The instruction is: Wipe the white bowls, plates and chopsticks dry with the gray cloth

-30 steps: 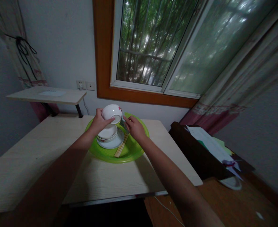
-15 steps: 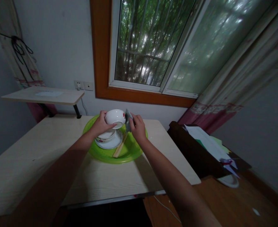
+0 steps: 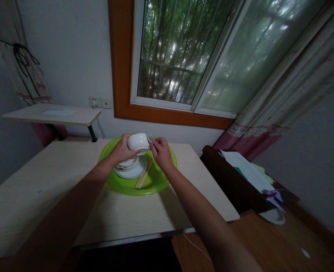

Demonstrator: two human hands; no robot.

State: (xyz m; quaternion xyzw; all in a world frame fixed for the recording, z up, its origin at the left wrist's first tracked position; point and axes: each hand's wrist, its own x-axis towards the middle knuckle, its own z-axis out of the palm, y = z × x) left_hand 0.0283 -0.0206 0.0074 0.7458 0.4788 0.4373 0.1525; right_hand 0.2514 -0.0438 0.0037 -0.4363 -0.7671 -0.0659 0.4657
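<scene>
Head view: the left hand (image 3: 121,149) grips a white bowl (image 3: 137,142) from its left side, the thumb laid along the underside near the foot and the other fingers curled round the far side, spread only as wide as the bowl demands. Opposite it, the right hand (image 3: 161,153) pinches a small grey cloth (image 3: 149,138) between thumb and bent fingers, and the cloth lies against the right edge of the bowl; how tightly those fingers press cannot be told.

Both hands are above the green basin (image 3: 158,183), and the bowl is held over its far half. Glossy and plain white on the side that shows, the bowl is tipped so that its foot points downward and partly toward the camera; its inside is hidden.

Inside the basin, below the held bowl, more white bowls (image 3: 126,165) with a coloured pattern stand stacked on a white plate (image 3: 137,172). Pale chopsticks (image 3: 144,173) lie slantwise in the basin, just right of the plate. Under the basin is a light wooden table (image 3: 118,215); a raised shelf (image 3: 56,115) stands to the left of the basin, and a window (image 3: 172,56) is beyond it.
</scene>
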